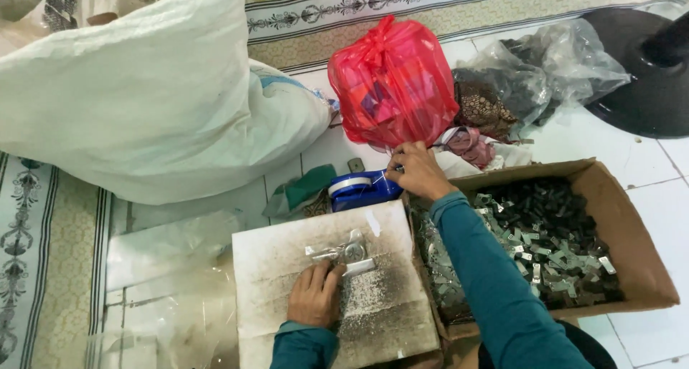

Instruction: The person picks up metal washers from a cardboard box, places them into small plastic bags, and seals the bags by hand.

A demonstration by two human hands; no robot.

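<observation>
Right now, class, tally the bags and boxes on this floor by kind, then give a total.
White sacks: 1
Red plastic bags: 1
Clear plastic bags: 1
Cardboard boxes of metal parts: 1
Total: 4

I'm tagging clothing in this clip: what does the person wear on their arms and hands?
Both arms are in long teal sleeves with ribbed cuffs at the wrists. The left hand and right hand are bare: no gloves, and no rings or watch that I can see.
</observation>
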